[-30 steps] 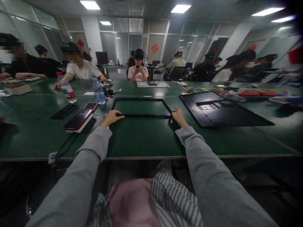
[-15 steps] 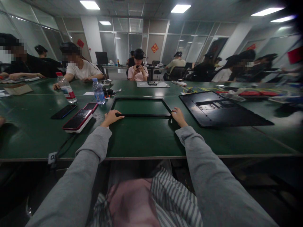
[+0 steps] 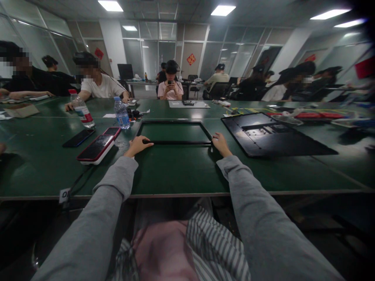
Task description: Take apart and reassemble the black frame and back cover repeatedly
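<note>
A thin black rectangular frame (image 3: 181,143) lies in front of me on the green table (image 3: 181,171), with the tabletop showing through its opening. My left hand (image 3: 138,146) grips its near left corner, thumb along the near bar. At the near right corner, my right hand (image 3: 221,144) is closed on the same frame. A large black panel (image 3: 275,140) with a recessed middle part lies to the right of my right hand. Left of my left hand sits a red-rimmed device (image 3: 96,149) with a white base and a cable.
A dark phone (image 3: 78,138), a red-capped bottle (image 3: 82,109) and a blue-capped bottle (image 3: 122,113) are at the left. Across the table sit several people, one holding a phone. A light sheet (image 3: 189,104) lies at the far side, and red items (image 3: 319,116) at the far right.
Both of my hands and the black frame hold nearly the same place. Across the table at the left, a person's hand has shifted slightly to the right, towards a small device.
</note>
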`<action>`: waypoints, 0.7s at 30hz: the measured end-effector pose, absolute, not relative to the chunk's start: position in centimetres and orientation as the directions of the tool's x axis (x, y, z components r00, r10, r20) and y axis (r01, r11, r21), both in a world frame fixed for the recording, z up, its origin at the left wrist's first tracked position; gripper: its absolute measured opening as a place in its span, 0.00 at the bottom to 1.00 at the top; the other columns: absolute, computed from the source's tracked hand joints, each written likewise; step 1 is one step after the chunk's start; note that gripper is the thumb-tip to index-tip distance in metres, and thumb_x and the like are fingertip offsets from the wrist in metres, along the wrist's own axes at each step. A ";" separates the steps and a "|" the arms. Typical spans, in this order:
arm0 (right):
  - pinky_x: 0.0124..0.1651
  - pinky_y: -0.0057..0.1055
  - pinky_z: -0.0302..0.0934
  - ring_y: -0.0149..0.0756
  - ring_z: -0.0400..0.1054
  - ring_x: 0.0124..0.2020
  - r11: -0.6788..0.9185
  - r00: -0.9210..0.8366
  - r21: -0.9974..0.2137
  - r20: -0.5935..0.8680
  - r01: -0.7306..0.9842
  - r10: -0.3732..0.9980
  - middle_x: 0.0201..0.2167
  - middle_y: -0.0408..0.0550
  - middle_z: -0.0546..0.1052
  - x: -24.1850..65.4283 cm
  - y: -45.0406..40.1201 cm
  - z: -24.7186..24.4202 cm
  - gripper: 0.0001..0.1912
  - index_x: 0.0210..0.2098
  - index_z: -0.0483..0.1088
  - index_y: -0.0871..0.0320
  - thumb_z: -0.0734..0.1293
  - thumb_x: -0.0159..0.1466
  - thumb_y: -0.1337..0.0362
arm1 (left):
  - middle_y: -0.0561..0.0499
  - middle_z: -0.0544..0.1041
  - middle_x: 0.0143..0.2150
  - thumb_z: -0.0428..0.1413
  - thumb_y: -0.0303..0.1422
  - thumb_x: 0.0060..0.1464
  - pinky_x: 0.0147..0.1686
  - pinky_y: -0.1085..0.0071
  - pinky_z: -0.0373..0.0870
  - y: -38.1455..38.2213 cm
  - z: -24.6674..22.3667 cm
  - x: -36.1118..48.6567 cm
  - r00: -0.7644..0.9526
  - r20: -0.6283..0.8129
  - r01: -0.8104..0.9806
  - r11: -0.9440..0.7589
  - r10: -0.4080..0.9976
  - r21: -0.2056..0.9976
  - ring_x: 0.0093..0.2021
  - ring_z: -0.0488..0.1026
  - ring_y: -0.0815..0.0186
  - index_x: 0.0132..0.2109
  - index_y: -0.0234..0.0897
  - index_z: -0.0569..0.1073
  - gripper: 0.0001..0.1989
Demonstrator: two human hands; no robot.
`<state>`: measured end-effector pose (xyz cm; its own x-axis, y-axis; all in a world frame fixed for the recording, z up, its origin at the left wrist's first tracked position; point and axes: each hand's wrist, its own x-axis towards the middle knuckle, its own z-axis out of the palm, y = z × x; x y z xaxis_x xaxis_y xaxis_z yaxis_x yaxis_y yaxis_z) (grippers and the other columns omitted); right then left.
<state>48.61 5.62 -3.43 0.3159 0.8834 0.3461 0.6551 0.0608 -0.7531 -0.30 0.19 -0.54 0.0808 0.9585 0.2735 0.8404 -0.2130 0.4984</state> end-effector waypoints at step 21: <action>0.65 0.49 0.58 0.49 0.68 0.58 0.148 0.441 -0.765 0.504 0.626 0.742 0.52 0.63 0.75 48.3 4.2 -0.7 0.34 0.59 0.66 0.63 0.50 0.71 0.42 | 0.46 0.83 0.46 0.64 0.58 0.50 0.54 0.55 0.69 -1.9 2.1 1.3 0.001 0.282 0.758 -0.184 0.959 0.625 0.52 0.77 0.51 0.46 0.44 0.83 0.26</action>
